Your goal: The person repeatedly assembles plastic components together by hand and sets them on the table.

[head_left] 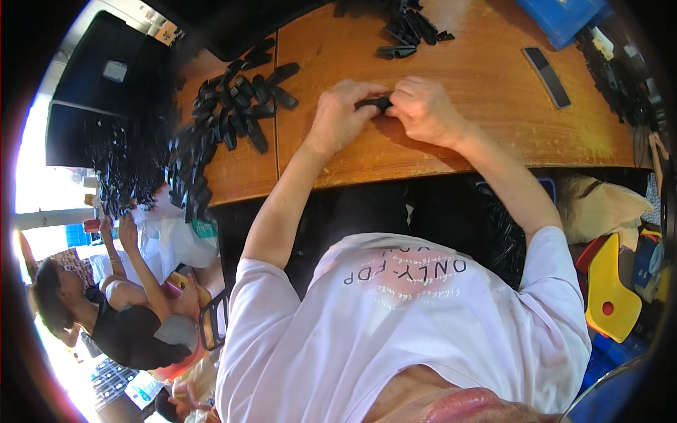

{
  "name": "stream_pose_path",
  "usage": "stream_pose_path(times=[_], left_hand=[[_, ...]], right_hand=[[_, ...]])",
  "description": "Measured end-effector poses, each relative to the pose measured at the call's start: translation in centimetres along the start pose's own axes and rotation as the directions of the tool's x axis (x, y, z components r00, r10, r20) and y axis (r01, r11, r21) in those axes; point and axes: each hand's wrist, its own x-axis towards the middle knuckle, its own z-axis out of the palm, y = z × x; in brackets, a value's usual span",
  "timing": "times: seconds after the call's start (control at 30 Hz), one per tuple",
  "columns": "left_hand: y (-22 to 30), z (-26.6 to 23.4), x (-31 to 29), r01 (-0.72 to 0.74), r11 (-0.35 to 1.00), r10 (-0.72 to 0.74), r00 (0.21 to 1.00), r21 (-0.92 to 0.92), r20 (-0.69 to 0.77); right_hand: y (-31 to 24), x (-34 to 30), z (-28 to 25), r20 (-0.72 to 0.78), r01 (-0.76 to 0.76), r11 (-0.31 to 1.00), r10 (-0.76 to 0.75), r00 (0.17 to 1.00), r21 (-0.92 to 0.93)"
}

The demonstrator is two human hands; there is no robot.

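Note:
My left hand (pixel 344 113) and my right hand (pixel 427 113) meet above the wooden table, both closed on one small black plastic-looking piece (pixel 381 103). The left thumb and forefinger grip its left end, while the right fingers pinch the other end and hide part of it. Its exact kind is too covered to tell. To the left of my hands lies a spread heap of black, elongated pieces (pixel 236 106) of similar colour. Beyond my hands, at the far side, sits a smaller pile of black pieces (pixel 412 29).
The wooden table (pixel 331 158) has a seam left of my hands. A dark flat rectangular object (pixel 546 77) lies at the right, near a blue bin (pixel 564 20). More black parts (pixel 613 77) line the right edge. At left, another person (pixel 116 310) works beside black parts.

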Motion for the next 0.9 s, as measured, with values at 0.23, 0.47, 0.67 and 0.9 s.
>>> stream_pose_path(times=[0.23,0.47,0.67,0.9], left_hand=[[0.1,-1.4,-0.6,-0.079,0.955,0.107,0.991,0.287,-0.080],[1.0,0.6,5.6,-0.216,0.859,0.314,0.939,0.465,-0.143],[-1.7,3.1,8.8,-0.144,0.874,0.174,0.984,0.465,-0.021],[1.9,1.9,4.0,0.084,0.939,-0.091,0.996,0.333,0.007]], right_hand=[[4.9,-1.8,-0.5,-0.107,-0.188,0.980,0.194,0.975,0.062],[14.5,-2.4,-3.6,-0.144,-0.348,0.866,0.317,0.937,-0.358],[12.3,0.6,-4.8,0.188,-0.503,0.752,0.617,0.764,-0.426],[5.1,-3.7,-3.8,-0.117,-0.385,0.903,0.410,0.904,0.189]])
